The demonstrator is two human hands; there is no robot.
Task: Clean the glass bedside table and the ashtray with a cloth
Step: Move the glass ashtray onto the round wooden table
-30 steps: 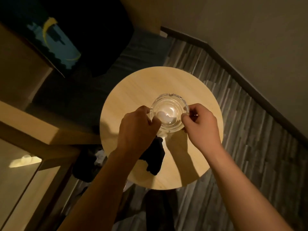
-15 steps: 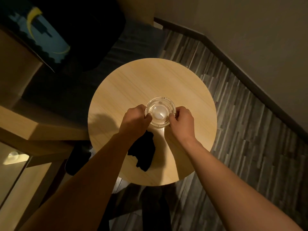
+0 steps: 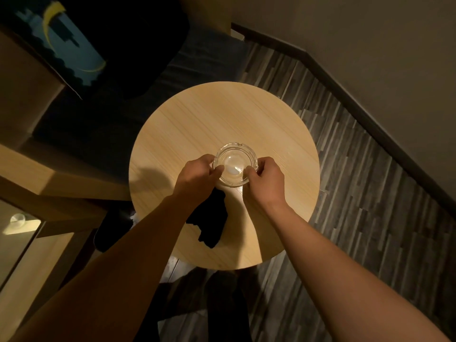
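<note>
Two hands grasp the round clear glass ashtray (image 3: 234,164) by its rim, the left hand (image 3: 197,177) and right hand (image 3: 265,180) on opposite sides, near the middle of the round pale wooden counter (image 3: 222,114). A crumpled black cloth (image 3: 209,218) lies beneath the left wrist.

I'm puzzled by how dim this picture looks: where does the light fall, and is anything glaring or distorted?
Head view: dim light, brightest on the table, surroundings nearly black. Head view: a soft shadow lies left of the left hand; a white glint sits in the ashtray; the cloth is a detailless dark shape. Head view: the forearms balloon toward the bottom edge, a wide-lens effect.
</note>
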